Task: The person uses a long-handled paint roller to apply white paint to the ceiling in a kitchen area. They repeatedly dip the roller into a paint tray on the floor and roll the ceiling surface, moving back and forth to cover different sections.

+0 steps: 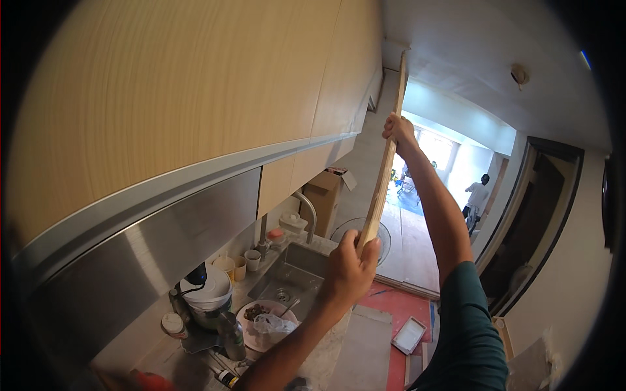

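Note:
A long, narrow wooden strip (385,171) slants up from the middle of the view, its far end close to the ceiling beside the wall cabinets. Wrapped round its lower end is my left hand (350,266), thumb along the wood. Farther up, my right hand (399,130) grips the same strip with the arm stretched out. Pale wood-grain wall cabinets (215,85) run along the left, a little apart from the strip.
Below the cabinets, a counter holds a metal sink (290,270), a curved faucet (310,212), a plate of food scraps (261,329), a bucket (207,287) and cups. A cardboard box (319,199) stands farther back. A person (477,195) is in the far room; a dark-framed doorway (538,208) is at right.

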A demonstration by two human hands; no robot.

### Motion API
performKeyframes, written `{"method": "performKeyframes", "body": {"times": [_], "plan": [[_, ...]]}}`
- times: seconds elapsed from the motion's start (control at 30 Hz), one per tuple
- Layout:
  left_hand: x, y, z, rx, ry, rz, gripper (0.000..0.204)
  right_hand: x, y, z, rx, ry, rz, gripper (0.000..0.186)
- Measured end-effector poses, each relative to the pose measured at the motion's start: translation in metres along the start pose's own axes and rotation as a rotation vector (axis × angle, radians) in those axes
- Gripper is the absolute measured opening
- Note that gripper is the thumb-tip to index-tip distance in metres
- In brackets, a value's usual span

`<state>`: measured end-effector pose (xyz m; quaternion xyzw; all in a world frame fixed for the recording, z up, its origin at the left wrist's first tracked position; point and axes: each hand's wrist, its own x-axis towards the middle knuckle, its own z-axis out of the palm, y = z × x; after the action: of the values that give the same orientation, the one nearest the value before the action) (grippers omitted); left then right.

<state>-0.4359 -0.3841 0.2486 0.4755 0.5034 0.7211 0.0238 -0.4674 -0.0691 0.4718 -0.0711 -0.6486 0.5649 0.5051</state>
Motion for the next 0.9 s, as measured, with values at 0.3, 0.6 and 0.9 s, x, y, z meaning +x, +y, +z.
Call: {"method": "performKeyframes", "body": {"times": [0.3,0.6,0.9], "plan": [[-0.038,-0.023,-0.024,-0.102,-0.07,-0.062,0.026,-0.044,0.015,0.022,-0.01,0.015,-0.06,0.014],[-0.039,-0.031,-0.021,-0.071,-0.03,-0.06,0.025,-0.051,0.023,0.018,-0.073,0.045,-0.059,0.012],[-0.017,-0.039,-0.014,-0.169,-0.064,-0.018,0.027,-0.025,0.02,0.016,-0.071,0.036,-0.077,0.013]]}}
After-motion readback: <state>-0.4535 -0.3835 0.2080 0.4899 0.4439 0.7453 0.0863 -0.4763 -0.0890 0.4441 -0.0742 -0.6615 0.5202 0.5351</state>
